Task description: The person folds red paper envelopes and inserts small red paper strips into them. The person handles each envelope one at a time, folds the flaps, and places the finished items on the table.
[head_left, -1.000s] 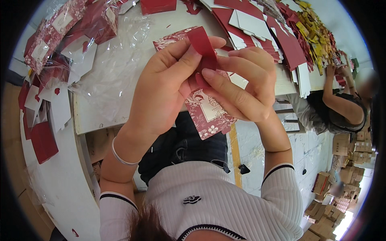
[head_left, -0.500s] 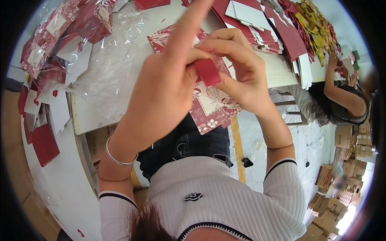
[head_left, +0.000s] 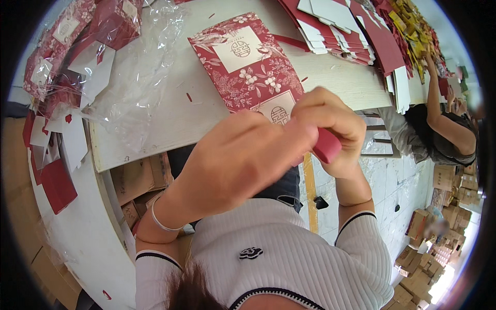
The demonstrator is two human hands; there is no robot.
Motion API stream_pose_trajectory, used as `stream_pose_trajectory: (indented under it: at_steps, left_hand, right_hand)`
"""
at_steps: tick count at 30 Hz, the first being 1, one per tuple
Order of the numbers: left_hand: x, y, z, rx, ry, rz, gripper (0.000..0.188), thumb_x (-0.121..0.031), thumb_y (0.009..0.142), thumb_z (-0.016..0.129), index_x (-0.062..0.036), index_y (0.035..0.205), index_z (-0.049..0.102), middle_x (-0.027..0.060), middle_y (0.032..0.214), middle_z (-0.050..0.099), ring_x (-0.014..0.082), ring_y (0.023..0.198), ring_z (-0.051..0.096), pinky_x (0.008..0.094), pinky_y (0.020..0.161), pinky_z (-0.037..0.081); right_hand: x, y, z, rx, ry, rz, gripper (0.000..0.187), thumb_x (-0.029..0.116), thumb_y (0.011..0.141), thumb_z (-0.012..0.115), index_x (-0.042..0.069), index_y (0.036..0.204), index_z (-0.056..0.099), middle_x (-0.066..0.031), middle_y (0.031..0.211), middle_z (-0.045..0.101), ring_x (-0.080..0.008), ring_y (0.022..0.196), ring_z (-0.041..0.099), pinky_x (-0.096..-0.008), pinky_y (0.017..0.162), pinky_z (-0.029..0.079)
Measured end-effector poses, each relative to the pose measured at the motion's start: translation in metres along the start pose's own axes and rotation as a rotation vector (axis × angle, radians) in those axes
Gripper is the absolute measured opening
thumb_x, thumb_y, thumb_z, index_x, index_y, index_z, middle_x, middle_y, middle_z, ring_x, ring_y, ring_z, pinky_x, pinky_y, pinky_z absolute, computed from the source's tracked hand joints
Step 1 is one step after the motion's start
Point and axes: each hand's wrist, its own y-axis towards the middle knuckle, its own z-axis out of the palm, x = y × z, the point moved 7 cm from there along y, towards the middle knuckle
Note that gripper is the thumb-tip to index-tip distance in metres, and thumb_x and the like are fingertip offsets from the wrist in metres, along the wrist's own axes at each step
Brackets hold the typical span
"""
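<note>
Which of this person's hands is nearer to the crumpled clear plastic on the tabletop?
The left. The left hand is below and right of the clear plastic in the picture; the right hand, with a red strip, is farther right.

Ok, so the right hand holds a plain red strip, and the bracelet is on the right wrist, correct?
Not quite: the bracelet is on the left wrist, as the head view shows. The right hand does hold a plain red strip.
</note>
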Motion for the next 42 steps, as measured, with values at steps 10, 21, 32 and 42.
stream_pose_trajectory:
  at_steps: [10,21,32,42]
  left_hand:
    - [0.067,-0.054,-0.004,0.165,-0.147,-0.751,0.030,-0.027,0.077,0.066,-0.0025,0.090,0.054,0.0011,0.069,0.055,0.0050,0.052,0.041,0.0218,0.045,0.036]
    - [0.088,-0.070,0.056,-0.350,-1.017,-0.949,0.022,-0.006,0.086,0.049,0.0026,0.107,0.047,0.0051,0.100,0.055,0.0072,0.087,0.053,0.0232,0.075,0.045]
    - [0.071,-0.067,0.031,-0.401,-0.700,-0.744,0.020,-0.006,0.086,0.049,0.0042,0.102,0.048,0.0073,0.088,0.059,0.0077,0.074,0.055,0.0230,0.065,0.045]
    - [0.036,-0.062,-0.020,-0.327,-0.084,-0.404,0.011,-0.003,0.079,0.054,0.0040,0.088,0.055,0.0120,0.073,0.059,0.0200,0.056,0.056,0.0278,0.054,0.043]
  right_hand:
    - [-0.019,0.024,-0.018,-0.072,-0.456,-0.173,0.024,-0.012,0.062,0.055,0.000,0.083,0.057,-0.0114,0.084,0.057,-0.0247,0.076,0.056,-0.0306,0.064,0.045]
    - [-0.042,0.016,0.011,0.131,-0.610,-0.208,0.027,-0.008,0.062,0.062,0.001,0.088,0.058,-0.0118,0.087,0.056,-0.0244,0.076,0.057,-0.0281,0.064,0.047]
    - [-0.025,-0.003,0.029,0.184,-0.641,-0.534,0.026,0.008,0.069,0.063,0.001,0.088,0.047,-0.0242,0.094,0.059,-0.0272,0.067,0.061,-0.0298,0.051,0.046]
    - [-0.022,0.019,0.044,0.165,0.196,-0.068,0.018,-0.001,0.075,0.058,0.001,0.090,0.047,-0.0181,0.099,0.054,-0.0198,0.080,0.055,-0.0274,0.067,0.045]
